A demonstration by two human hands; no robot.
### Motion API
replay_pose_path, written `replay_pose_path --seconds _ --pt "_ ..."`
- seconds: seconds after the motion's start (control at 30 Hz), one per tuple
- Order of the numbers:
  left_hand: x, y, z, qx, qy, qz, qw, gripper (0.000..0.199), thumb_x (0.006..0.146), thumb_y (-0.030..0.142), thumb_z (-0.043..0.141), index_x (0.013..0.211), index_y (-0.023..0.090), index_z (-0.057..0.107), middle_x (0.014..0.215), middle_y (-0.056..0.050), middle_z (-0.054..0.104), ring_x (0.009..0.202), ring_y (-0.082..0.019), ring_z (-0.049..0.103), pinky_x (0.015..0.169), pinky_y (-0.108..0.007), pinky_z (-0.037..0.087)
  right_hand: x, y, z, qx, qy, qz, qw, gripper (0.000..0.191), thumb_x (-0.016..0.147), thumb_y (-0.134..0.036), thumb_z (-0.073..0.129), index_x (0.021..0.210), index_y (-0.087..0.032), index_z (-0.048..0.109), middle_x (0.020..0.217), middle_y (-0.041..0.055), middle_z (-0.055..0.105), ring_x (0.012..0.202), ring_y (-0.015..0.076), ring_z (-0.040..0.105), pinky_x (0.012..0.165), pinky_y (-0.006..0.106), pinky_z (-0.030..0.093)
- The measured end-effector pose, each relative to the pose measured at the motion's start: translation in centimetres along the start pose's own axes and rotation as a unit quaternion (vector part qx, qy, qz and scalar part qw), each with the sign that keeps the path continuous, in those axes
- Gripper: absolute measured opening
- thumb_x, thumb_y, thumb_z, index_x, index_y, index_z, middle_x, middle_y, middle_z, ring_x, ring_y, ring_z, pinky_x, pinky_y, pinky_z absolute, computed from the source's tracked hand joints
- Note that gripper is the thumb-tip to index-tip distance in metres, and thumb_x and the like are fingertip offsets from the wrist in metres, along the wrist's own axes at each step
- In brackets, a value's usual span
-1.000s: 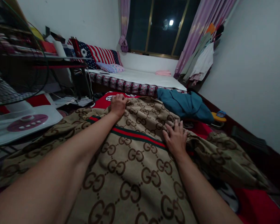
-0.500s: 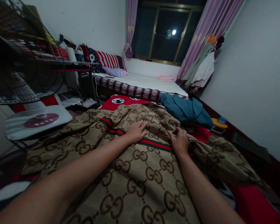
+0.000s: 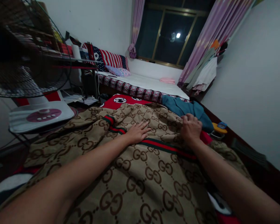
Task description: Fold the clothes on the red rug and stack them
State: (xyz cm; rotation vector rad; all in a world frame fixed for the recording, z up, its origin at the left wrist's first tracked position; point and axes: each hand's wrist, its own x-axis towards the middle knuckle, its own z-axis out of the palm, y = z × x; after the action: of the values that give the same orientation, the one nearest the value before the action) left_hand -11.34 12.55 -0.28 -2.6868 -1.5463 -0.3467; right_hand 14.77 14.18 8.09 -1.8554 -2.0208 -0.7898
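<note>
A tan jacket (image 3: pixel 135 168) with a brown monogram pattern and a green-red-green stripe is spread out in front of me, its sleeves reaching to both sides. My left hand (image 3: pixel 138 133) lies flat on it, fingers spread, just at the stripe. Farther right, my right hand (image 3: pixel 191 128) is closed around the jacket's cloth near its right shoulder; the fingertips are partly hidden. A teal folded cloth (image 3: pixel 183 109) lies just beyond the right hand.
A red patterned cover (image 3: pixel 114 101) shows beneath the jacket. At left stands a fan with a white base (image 3: pixel 43 115). A yellow stool (image 3: pixel 219 128) is at right. Behind are a bed with a white top (image 3: pixel 151 83), a desk, hanging clothes (image 3: pixel 207 73) and a window.
My right hand has moved right and slightly away from me, drawing the jacket's right side outward and flattening the stripe. My left hand has stayed in place on the cloth.
</note>
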Motion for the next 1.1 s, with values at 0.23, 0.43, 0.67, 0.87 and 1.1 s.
replay_pose_path --seconds 0.23,0.43,0.67,0.87,1.1 --pt "-0.1 0.1 0.3 -0.013 0.022 -0.046 0.999 0.059 0.095 0.047 0.035 0.149 0.027 0.025 0.158 -0.003 0.017 0.143 -0.025 0.023 0.115 -0.045 0.021 -1.9 -6.1 6.2 0.136 -0.176 -0.133 0.966 0.056 0.096 -0.051 0.027 0.147 -0.028 0.032 0.154 0.0051 0.030 0.137 0.0274 0.031 0.107 0.049 0.028" --pt "0.2 -0.1 0.3 -0.015 0.005 -0.071 0.997 0.057 0.095 0.051 0.030 0.148 0.029 0.028 0.157 -0.002 0.021 0.143 -0.024 0.023 0.115 -0.044 0.021 -1.3 -5.7 8.5 0.133 -0.229 -0.075 0.962 0.062 0.095 -0.056 0.018 0.150 -0.028 0.021 0.157 0.0060 0.022 0.139 0.0270 0.030 0.106 0.051 0.032" --pt "0.5 1.4 -1.4 -0.008 -0.068 -0.107 0.992 0.056 0.096 0.047 0.031 0.148 0.028 0.028 0.158 -0.005 0.019 0.143 -0.027 0.022 0.113 -0.051 0.021 -2.6 -7.1 5.8 0.120 -0.249 -0.005 0.961 0.060 0.096 -0.051 0.017 0.149 -0.023 0.028 0.153 0.0127 0.030 0.138 0.0302 0.030 0.105 0.058 0.027" --pt "0.5 3.9 -4.3 -0.003 -0.077 -0.160 0.984 0.044 0.092 0.042 0.044 0.124 0.018 0.061 0.127 -0.017 0.060 0.117 -0.035 0.055 0.097 -0.050 0.041 -4.9 -6.9 0.4 0.090 -0.242 -0.060 0.964 0.051 0.092 -0.047 0.039 0.134 -0.021 0.051 0.139 0.0143 0.049 0.129 0.0343 0.041 0.103 0.063 0.024" --pt "-5.6 -0.8 -1.9 0.009 0.012 -0.111 0.994 0.056 0.095 0.055 0.031 0.146 0.032 0.033 0.156 -0.004 0.025 0.143 -0.027 0.021 0.114 -0.048 0.016 -9.4 -0.5 1.9 0.104 -0.226 -0.095 0.964 0.054 0.097 -0.044 0.027 0.146 -0.023 0.035 0.153 0.0101 0.033 0.139 0.0261 0.031 0.110 0.050 0.026"
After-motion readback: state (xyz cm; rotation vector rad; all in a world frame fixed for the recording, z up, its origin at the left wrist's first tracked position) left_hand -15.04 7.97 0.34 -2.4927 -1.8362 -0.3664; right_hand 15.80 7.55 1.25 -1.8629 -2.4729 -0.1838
